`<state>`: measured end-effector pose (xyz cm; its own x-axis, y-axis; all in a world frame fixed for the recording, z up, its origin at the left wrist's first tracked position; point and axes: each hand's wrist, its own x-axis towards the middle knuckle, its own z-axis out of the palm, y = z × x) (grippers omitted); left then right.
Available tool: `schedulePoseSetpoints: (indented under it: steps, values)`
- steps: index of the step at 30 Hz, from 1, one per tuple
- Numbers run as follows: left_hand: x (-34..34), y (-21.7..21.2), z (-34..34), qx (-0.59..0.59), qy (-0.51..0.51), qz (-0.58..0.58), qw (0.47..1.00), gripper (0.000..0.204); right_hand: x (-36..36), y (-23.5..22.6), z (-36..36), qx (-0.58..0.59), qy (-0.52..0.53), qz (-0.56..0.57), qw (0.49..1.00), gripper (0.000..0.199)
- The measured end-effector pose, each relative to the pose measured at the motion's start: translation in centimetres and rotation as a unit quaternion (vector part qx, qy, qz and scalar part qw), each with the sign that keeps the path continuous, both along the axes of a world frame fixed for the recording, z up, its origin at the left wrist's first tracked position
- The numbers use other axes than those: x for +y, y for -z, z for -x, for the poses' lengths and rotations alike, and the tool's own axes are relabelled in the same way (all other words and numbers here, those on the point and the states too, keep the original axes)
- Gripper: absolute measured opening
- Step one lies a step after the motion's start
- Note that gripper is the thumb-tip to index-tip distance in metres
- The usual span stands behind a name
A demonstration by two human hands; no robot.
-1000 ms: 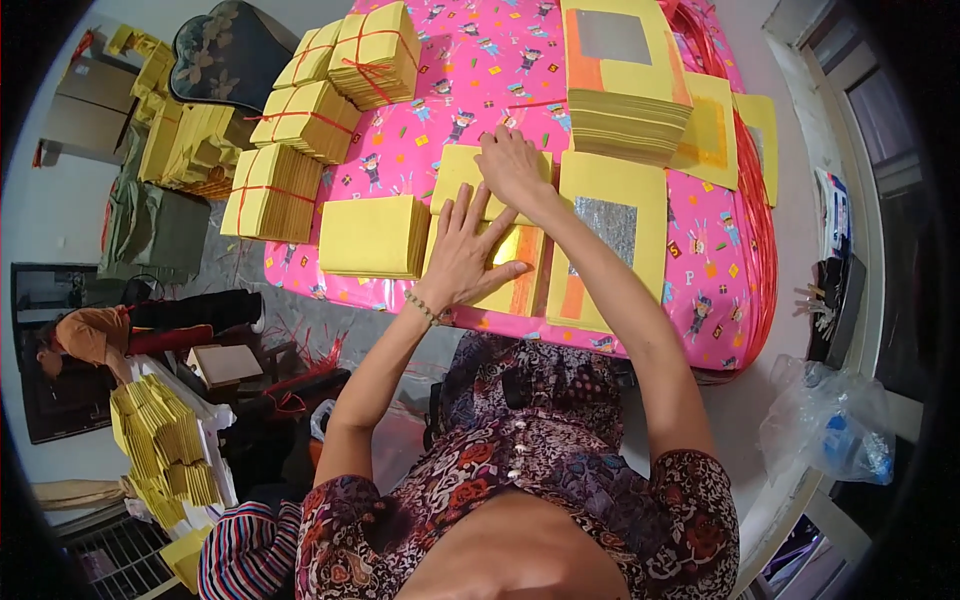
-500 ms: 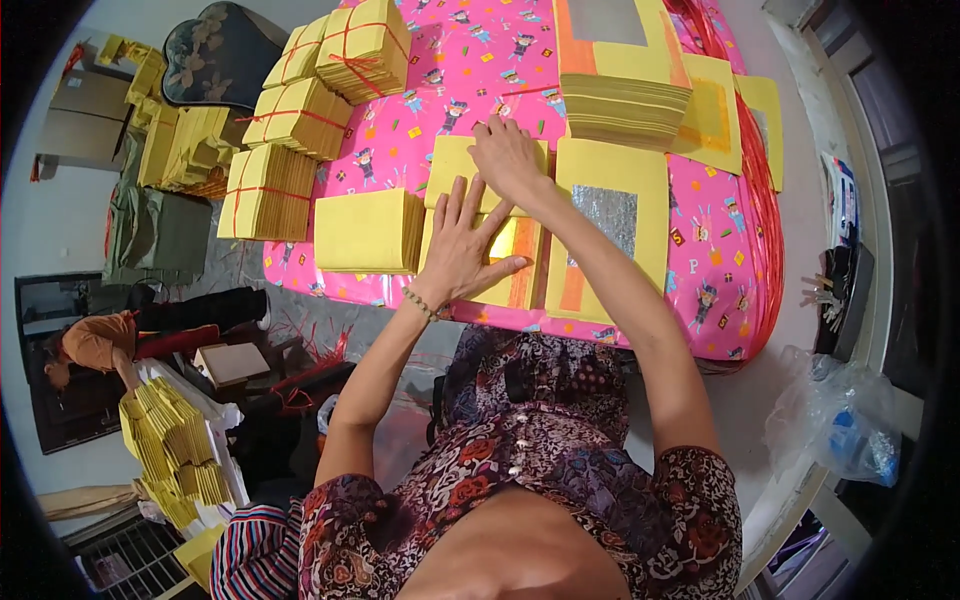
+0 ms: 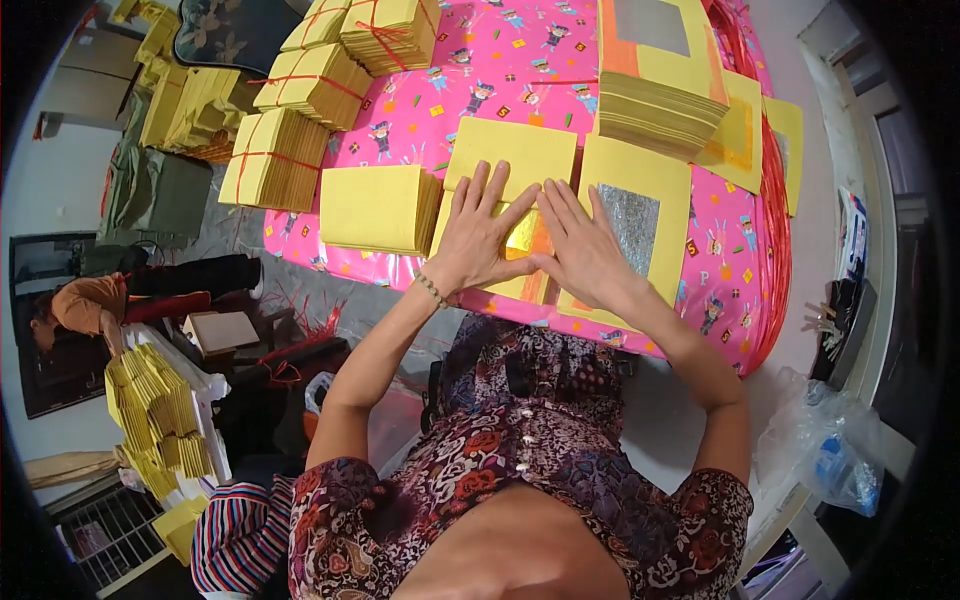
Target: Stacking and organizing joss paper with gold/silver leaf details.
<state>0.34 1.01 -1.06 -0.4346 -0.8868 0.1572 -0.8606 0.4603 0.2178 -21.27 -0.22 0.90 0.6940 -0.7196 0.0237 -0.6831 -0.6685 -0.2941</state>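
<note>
A yellow paper sheet [image 3: 512,155] lies on the table in front of me, its upper part folded over toward me, with a gold patch and an orange strip showing below the fold. My left hand [image 3: 478,237] rests flat on this sheet with its fingers spread. My right hand [image 3: 588,250] lies beside it, fingers stretched out, across the sheet's right edge and onto a yellow sheet with a silver foil patch [image 3: 632,220]. The two thumbs nearly meet. To the left sits a neat pile of folded yellow paper [image 3: 370,210].
A tall stack of yellow sheets [image 3: 660,110] stands at the far right, beside red strings [image 3: 775,260]. Bundles tied with red string [image 3: 275,165] line the left of the pink-covered table [image 3: 420,110]. At far left, another person [image 3: 95,305] bends over yellow bundles [image 3: 155,410].
My right hand has come back from the sheet's far part to its right edge, beside my left hand. The left hand stays flat on the sheet. The view has shifted slightly.
</note>
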Motion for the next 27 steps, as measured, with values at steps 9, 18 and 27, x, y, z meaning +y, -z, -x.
schedulePoseSetpoints:
  steps: [9, 18, 27]
  values:
    - [0.0, 0.0, -0.9, 0.013, 0.018, 0.005, 1.000, 0.093, 0.1, 0.8, 0.0, 0.043, -0.008, 0.005, 0.999, 0.086]
    - [1.0, 0.4, -1.1, 0.002, -0.036, 0.009, 0.999, 0.087, 0.2, 0.2, -1.0, 0.071, 0.008, 0.016, 0.997, 0.087]
    - [1.0, 0.4, -1.6, 0.002, -0.023, 0.012, 1.000, 0.080, -0.4, 1.3, -1.6, 0.018, -0.035, 0.018, 0.999, 0.084]
